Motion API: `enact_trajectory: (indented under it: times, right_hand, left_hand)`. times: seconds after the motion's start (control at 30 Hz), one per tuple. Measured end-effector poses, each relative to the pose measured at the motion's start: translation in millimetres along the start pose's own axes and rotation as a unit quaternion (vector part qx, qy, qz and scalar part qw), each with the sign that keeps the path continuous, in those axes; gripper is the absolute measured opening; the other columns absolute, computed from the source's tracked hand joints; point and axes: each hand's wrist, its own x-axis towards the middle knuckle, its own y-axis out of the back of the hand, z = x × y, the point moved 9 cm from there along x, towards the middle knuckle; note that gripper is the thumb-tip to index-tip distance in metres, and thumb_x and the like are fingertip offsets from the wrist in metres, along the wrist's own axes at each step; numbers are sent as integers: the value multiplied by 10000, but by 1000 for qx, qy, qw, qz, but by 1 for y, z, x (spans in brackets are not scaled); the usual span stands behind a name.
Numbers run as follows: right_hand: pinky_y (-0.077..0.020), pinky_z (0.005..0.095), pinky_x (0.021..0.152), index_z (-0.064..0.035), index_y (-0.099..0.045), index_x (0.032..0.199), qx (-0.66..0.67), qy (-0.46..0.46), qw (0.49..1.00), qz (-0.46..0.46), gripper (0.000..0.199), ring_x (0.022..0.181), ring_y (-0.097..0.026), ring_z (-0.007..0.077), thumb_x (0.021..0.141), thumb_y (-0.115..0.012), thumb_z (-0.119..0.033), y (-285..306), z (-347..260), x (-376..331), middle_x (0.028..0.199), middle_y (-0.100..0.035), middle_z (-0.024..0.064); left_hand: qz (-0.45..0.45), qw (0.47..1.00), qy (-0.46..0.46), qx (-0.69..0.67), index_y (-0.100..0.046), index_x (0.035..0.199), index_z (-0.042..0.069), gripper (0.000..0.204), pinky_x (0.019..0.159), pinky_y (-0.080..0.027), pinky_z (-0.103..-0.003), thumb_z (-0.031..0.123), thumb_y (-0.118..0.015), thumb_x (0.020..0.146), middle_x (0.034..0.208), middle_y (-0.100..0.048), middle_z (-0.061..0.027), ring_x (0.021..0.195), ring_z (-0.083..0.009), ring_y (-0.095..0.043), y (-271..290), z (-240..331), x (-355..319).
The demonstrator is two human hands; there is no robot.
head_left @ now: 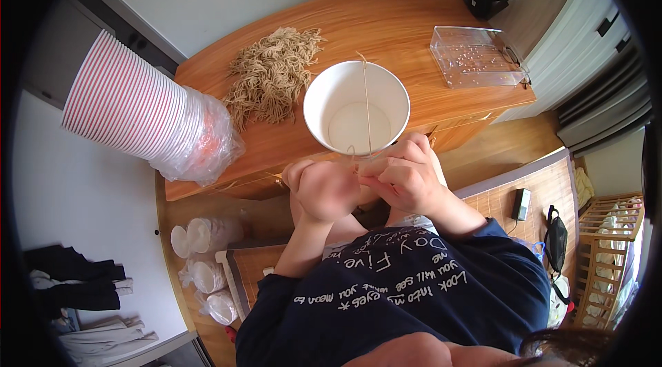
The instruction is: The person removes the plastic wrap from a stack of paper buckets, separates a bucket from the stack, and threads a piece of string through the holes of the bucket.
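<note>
A white paper bucket [317, 108] stands at the table's near edge, its open top facing me. A thin tan string [367, 105] runs across its mouth from the far rim to the near rim, where a small loop sticks up between my hands. My right hand [408, 177] is closed at the near rim, its thumb and fingers pinched on the string. Close beside it, my left hand [324, 190] is curled with its fingertips at the same string. Part of the left hand is smeared, and the exact grip is hidden.
A heap of tan strings [276, 70] lies left of the bucket on the wooden table [393, 19]. Further left is a long stack of paper buckets [127, 102] in plastic wrap. A clear tray [476, 57] with small beads sits at the right. Wrapped white containers [207, 274] stand on the floor.
</note>
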Motion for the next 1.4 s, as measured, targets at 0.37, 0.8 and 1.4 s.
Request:
enact_trajectory:
  times: [0.37,0.8,1.4]
  right_hand:
    - [-351,358,733,-151,-433,860,9,-34,999,12,471,708,-460,196,666,-848,-41,23,15,4,799,-712,-43]
    - [-347,417,863,-109,-623,910,-140,-48,980,-131,329,831,-544,229,849,-674,-428,16,63,-12,778,-588,13]
    - [-414,336,982,0,-607,1264,271,-467,817,-203,628,1086,-554,195,1025,-395,-541,-47,223,-30,1207,-645,85]
  left_hand:
    - [-16,998,54,6,-676,787,178,247,813,-409,-364,57,-807,616,878,-610,48,877,-224,-546,-8,-25,3]
    - [-26,1000,2,14,-693,830,173,220,781,-421,-364,66,-819,685,891,-615,35,844,-220,-546,-13,-13,6]
    - [-48,998,-17,43,-708,864,179,228,804,-445,-364,89,-823,688,924,-618,48,879,-215,-568,-20,-10,11]
